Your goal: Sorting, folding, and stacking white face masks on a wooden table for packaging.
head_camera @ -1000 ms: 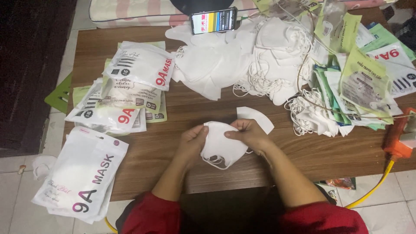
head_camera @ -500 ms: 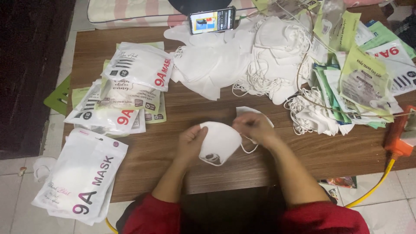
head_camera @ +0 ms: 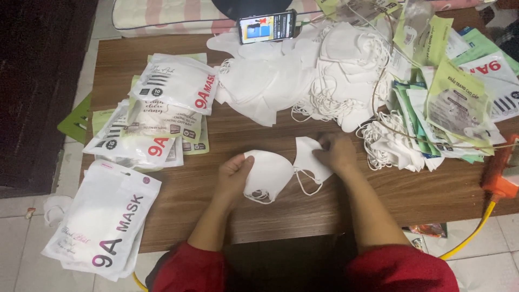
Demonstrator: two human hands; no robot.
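- Left hand (head_camera: 233,174), centre frame, has its grip closed on a folded white mask (head_camera: 268,174).
- Right hand (head_camera: 336,152) pinches a second white mask (head_camera: 308,158) lying on the table (head_camera: 432,189).
- Step looks like gathering masks; next likely calls for stacking them.
- Loose mask pile (head_camera: 324,70) above; printed pouches (head_camera: 173,86) upper left.

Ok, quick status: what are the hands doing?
Left hand grips folded white mask. Right hand on second mask. Nothing between them.

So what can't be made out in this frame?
Head view only:
- Left hand: palm and fingertips hidden behind the white mask it holds.
- Second mask: upper part covered by the right hand.
- Phone: screen too small to read.
- Orange tool: cut off by the right edge.
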